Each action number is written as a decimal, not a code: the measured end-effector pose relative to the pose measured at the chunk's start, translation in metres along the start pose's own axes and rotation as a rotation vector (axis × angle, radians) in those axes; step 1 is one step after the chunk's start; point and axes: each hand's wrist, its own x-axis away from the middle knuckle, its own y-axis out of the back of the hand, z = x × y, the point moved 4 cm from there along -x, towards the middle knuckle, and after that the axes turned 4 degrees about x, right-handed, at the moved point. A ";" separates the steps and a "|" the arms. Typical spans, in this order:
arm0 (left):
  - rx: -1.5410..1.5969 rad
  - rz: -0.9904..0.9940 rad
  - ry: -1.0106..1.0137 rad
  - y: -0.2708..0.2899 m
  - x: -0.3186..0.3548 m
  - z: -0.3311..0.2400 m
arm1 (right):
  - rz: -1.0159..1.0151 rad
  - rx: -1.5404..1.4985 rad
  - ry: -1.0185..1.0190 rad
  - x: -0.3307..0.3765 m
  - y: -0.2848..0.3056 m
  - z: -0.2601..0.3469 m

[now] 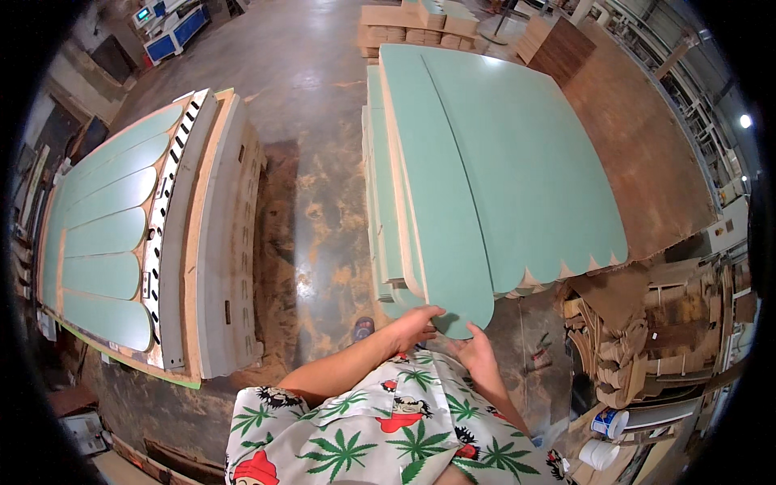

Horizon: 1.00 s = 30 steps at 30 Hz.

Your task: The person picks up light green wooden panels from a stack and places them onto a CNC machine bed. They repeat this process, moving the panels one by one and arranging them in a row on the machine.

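A long pale green panel (pixel 453 234) with a rounded near end lies along the left side of a stack of green boards (pixel 541 162). My left hand (pixel 417 326) grips the left edge of that rounded end, fingers closed on the rim. On the other side of the tip, my right hand (pixel 475 349) pinches the edge with the thumb on top; its other fingers are partly hidden below. A narrow dark gap runs between the panel and the boards to its right, whose near edge is scalloped. More green boards show beneath the panel on its left.
To the left, several round-ended green panels (pixel 105 275) lie on a bed edged by a slotted white strip (pixel 171 186). Brown sheets (pixel 647 153) are at the right, with a scrap wood pile (pixel 638 347) and white buckets (pixel 598 454) nearer. Cut boards (pixel 416 36) stand behind the stack.
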 end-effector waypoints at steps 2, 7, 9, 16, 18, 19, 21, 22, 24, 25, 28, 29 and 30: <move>0.003 0.013 0.001 0.000 0.001 0.000 | 0.038 0.014 0.038 -0.002 0.003 -0.001; -0.026 -0.006 0.007 -0.001 0.006 -0.003 | -0.038 0.025 0.071 0.001 -0.002 -0.002; -0.015 0.034 -0.005 0.002 0.000 0.000 | -0.026 0.032 0.068 0.000 0.001 -0.003; 0.004 0.079 -0.017 0.004 -0.002 0.003 | 0.066 -0.001 0.090 0.007 0.007 -0.005; 0.007 0.067 -0.019 0.004 -0.003 0.004 | 0.090 0.007 0.099 0.009 0.007 -0.005; 0.008 0.061 -0.020 0.003 -0.003 0.004 | 0.103 0.010 0.103 0.010 0.007 -0.004; -0.006 0.063 0.005 0.000 0.001 0.003 | 0.081 0.001 0.104 0.011 0.012 -0.005; -0.013 0.065 0.019 -0.003 0.005 0.002 | 0.069 -0.003 0.104 0.011 0.015 -0.005; -0.013 0.040 0.034 -0.010 0.012 0.000 | 0.042 0.014 0.111 0.015 0.023 -0.004; -0.013 0.028 0.041 -0.012 0.014 0.000 | 0.029 0.023 0.114 0.017 0.026 -0.003; 0.003 0.086 0.068 -0.008 0.000 0.009 | 0.012 0.040 0.126 0.020 0.036 0.003; 0.001 0.085 0.064 -0.006 -0.004 0.012 | 0.011 0.058 0.135 0.021 0.039 0.004; -0.005 0.087 0.063 -0.010 -0.002 0.012 | 0.008 0.072 0.146 0.022 0.044 0.005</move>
